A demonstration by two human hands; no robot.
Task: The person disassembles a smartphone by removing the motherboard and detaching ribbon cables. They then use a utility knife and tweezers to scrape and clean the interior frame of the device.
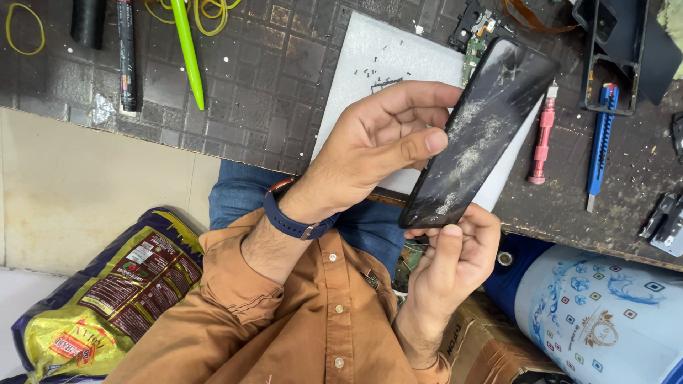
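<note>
- My left hand (377, 146) grips the cracked black phone (478, 131) by its long edge, tilting it above the surface (270, 71).
- My right hand (455, 259) clasps its lower end, thumb steadying the corner.
- Pink screwdriver (543, 142) lies nearby.

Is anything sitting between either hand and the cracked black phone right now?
Nothing visible does. Both hands already hold the cracked black phone above the white rectangular mat: the left hand grips its upper side, and the right hand supports its lower end with the thumb on the edge.
</note>
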